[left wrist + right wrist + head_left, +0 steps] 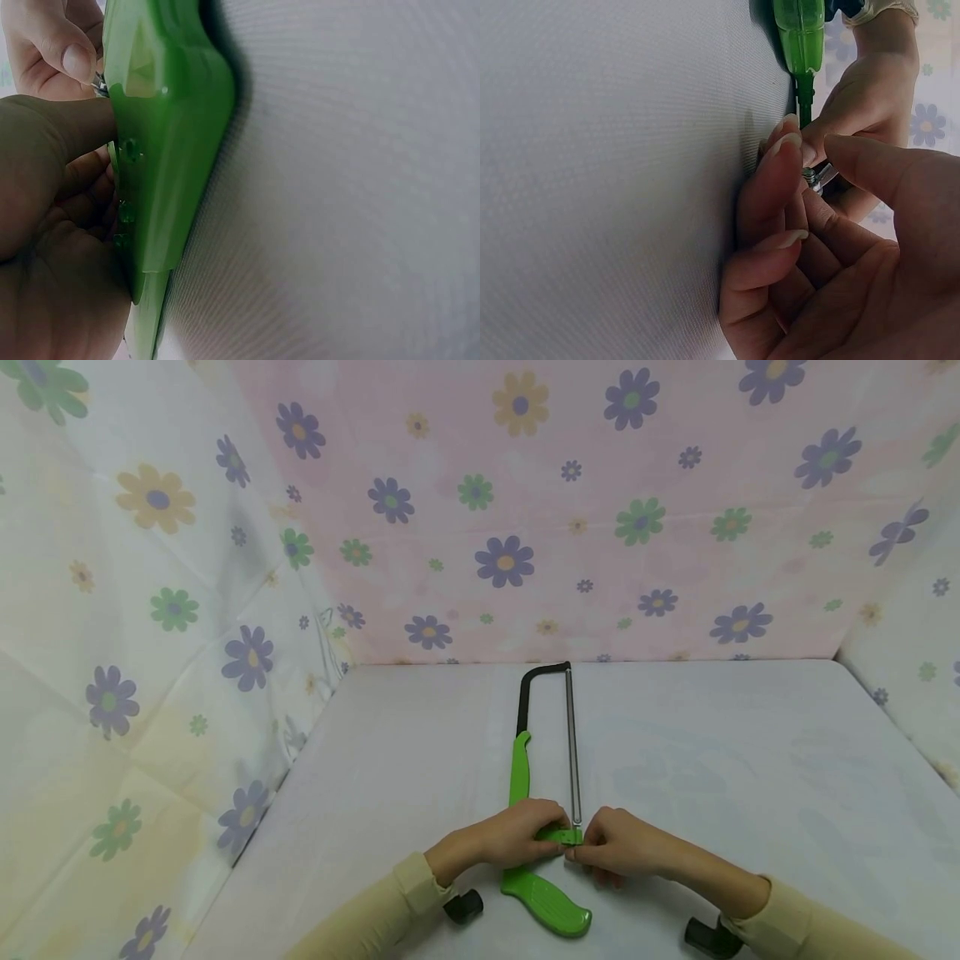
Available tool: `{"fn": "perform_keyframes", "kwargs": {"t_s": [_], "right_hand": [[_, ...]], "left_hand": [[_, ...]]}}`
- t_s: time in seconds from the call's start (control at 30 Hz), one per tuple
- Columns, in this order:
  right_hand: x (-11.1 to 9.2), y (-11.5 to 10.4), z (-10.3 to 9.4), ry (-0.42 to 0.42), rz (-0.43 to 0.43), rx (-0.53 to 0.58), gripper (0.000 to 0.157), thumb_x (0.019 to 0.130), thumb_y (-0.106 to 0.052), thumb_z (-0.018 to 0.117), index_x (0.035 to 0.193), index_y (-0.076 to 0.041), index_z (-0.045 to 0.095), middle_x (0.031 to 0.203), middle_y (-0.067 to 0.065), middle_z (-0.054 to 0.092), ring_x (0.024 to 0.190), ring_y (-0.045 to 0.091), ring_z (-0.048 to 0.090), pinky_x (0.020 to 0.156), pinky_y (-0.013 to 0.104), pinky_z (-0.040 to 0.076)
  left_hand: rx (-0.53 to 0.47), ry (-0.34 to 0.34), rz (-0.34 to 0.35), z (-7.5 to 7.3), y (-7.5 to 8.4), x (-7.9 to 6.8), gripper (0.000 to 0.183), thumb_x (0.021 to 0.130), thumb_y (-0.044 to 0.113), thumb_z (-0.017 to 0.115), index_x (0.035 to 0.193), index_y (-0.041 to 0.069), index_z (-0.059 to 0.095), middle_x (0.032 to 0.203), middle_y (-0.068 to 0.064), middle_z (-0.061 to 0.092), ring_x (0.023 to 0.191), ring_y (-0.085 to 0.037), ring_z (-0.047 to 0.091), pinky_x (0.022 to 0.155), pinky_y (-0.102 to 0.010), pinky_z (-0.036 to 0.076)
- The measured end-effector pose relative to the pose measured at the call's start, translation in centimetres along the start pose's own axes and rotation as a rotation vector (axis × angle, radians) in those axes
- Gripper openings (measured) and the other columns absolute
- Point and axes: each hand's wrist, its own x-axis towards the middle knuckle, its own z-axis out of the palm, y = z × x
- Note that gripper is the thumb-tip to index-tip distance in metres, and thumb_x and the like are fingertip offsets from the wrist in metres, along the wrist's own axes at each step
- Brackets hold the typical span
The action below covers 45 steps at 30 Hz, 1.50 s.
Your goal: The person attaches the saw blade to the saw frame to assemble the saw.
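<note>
A hacksaw [519,768] lies on the table, its black front frame [523,702] pointing away and its green handle [551,906] towards me. A thin silver blade [573,752] runs along its right side. My left hand [525,831] grips the green lower arm [570,837] of the saw near the blade's close end. From the right, my right hand [626,843] pinches a small metal wing nut [825,176] on a threaded screw [808,177] there. Fingers partly cover the nut. In the left wrist view, the saw's green body [169,150] hides part of the left fingers.
The white-covered table [712,752] stretches out around the saw. Flowered cloth [450,510] hangs behind it and at both sides. Dark wrist devices [463,907] sit beneath the sleeves, close to the tabletop.
</note>
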Motion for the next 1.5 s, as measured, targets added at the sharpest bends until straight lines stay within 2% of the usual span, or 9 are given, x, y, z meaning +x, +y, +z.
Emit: {"fn": "perform_keyframes", "kwargs": {"t_s": [0.37,0.7,0.9,1.23,1.5], "right_hand": [[-0.54,0.14,-0.33,0.006,-0.012,0.003,0.037,0.098,-0.026,0.068,0.069,-0.005,0.071,0.057,0.003,0.064,0.047,0.011,0.054,0.047,0.026,0.044],[-0.71,0.75,-0.82,0.005,-0.041,-0.015,0.022,0.096,-0.015,0.069,0.076,-0.007,0.071,0.061,0.001,0.062,0.049,0.011,0.053,0.047,0.025,0.042],[-0.72,0.86,-0.95,0.015,-0.047,-0.017,0.021,0.094,-0.012,0.069,0.074,-0.007,0.069,0.059,-0.001,0.060,0.049,0.010,0.053,0.048,0.024,0.043],[-0.57,0.77,-0.72,-0.039,-0.066,0.022,0.020,0.094,-0.014,0.070,0.075,-0.006,0.071,0.057,-0.003,0.058,0.049,0.007,0.050,0.050,0.021,0.039],[-0.42,0.30,-0.35,-0.058,-0.044,0.065,0.034,0.098,-0.023,0.069,0.071,-0.002,0.072,0.059,0.004,0.064,0.049,0.011,0.053,0.048,0.023,0.042]], "left_hand": [[-0.011,0.004,-0.005,-0.10,0.16,-0.01,0.016,0.102,0.018,0.065,0.117,0.011,0.066,0.105,0.009,0.062,0.092,0.000,0.052,0.083,-0.016,0.044],[0.003,0.008,-0.012,-0.15,0.29,-0.07,0.017,0.102,0.019,0.067,0.117,0.011,0.066,0.104,0.010,0.061,0.092,0.000,0.052,0.083,-0.016,0.044],[0.007,0.011,-0.002,-0.02,0.10,0.01,0.017,0.102,0.020,0.066,0.116,0.011,0.066,0.103,0.010,0.061,0.090,-0.001,0.051,0.082,-0.016,0.044],[-0.005,0.008,0.007,-0.02,0.06,0.03,0.016,0.102,0.020,0.066,0.115,0.011,0.066,0.103,0.010,0.061,0.090,-0.002,0.052,0.081,-0.016,0.044],[-0.005,0.006,0.010,0.07,-0.12,-0.01,0.015,0.102,0.018,0.065,0.116,0.011,0.066,0.105,0.009,0.062,0.092,-0.001,0.052,0.083,-0.016,0.044]]}}
